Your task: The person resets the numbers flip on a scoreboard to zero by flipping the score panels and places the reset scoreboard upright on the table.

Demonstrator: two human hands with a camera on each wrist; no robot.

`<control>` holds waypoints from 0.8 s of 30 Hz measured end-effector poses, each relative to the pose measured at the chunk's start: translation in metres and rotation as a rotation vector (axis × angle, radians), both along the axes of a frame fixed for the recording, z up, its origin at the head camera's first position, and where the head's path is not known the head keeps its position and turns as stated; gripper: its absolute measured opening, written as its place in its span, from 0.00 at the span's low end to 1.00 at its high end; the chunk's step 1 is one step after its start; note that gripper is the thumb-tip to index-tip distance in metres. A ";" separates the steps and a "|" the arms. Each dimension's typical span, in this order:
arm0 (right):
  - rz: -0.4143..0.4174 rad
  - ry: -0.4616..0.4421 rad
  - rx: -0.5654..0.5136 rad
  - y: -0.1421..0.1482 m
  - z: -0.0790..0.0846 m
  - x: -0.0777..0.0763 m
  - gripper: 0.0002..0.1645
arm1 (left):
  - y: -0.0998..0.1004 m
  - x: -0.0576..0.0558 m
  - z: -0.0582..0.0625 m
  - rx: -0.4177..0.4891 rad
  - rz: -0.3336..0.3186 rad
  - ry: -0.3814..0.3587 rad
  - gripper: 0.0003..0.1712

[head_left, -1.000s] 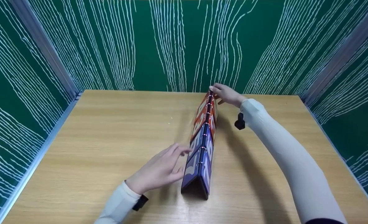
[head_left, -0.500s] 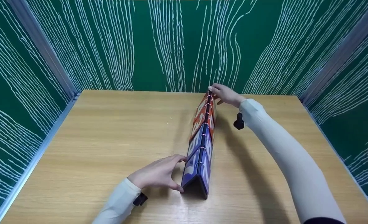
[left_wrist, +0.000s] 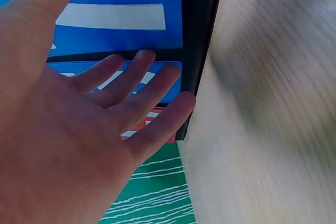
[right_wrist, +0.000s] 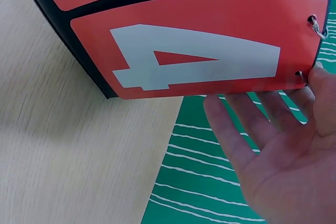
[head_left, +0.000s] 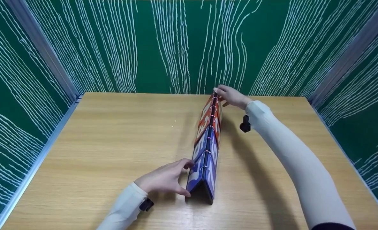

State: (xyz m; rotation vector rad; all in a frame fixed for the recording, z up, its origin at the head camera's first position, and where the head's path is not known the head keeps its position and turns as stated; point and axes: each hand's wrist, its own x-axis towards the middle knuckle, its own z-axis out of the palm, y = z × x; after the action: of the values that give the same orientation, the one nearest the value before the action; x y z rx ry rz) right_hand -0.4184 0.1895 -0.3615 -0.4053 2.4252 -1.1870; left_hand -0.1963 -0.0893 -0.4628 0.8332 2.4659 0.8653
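A tent-shaped flip scoreboard (head_left: 208, 150) stands lengthwise on the table, its red number cards (right_wrist: 199, 40) at the far end and blue ones (left_wrist: 110, 22) at the near end. Rings run along its black ridge. My left hand (head_left: 166, 179) is at the near left side, thumb by the bottom corner and fingertips against the blue face; the left wrist view shows those fingers spread and nearly straight. At the far end my right hand (head_left: 232, 96) holds the board, thumb on the ridge, fingertips partly hidden behind the red card's edge.
The wooden table (head_left: 122, 127) extends on both sides of the scoreboard. Green walls (head_left: 265, 48) with white wavy lines enclose its back and sides, and the far end of the board comes close to the back wall.
My left hand came down along the scoreboard's left face toward the near corner, then edged slightly right against it. The right hand keeps its place at the far end.
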 end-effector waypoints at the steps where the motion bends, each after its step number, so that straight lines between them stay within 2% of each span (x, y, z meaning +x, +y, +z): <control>1: -0.003 -0.003 0.002 0.000 0.000 0.000 0.27 | 0.000 0.000 -0.001 0.003 -0.006 0.006 0.56; 7: -0.021 -0.005 0.004 0.003 -0.011 -0.011 0.28 | -0.002 0.000 -0.003 0.004 -0.027 0.036 0.54; 14: -0.013 0.031 0.005 0.008 -0.028 -0.025 0.31 | -0.006 -0.001 -0.004 0.002 -0.014 0.016 0.53; 24: -0.029 0.029 0.006 0.008 -0.030 -0.027 0.30 | -0.012 -0.002 -0.002 0.018 -0.013 0.001 0.55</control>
State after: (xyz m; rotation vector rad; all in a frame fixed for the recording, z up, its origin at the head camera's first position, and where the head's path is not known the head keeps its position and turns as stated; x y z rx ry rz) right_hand -0.4454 0.1975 -0.3911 -0.3896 2.4667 -1.1940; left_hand -0.1986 -0.1018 -0.4646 0.8551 2.4545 0.8846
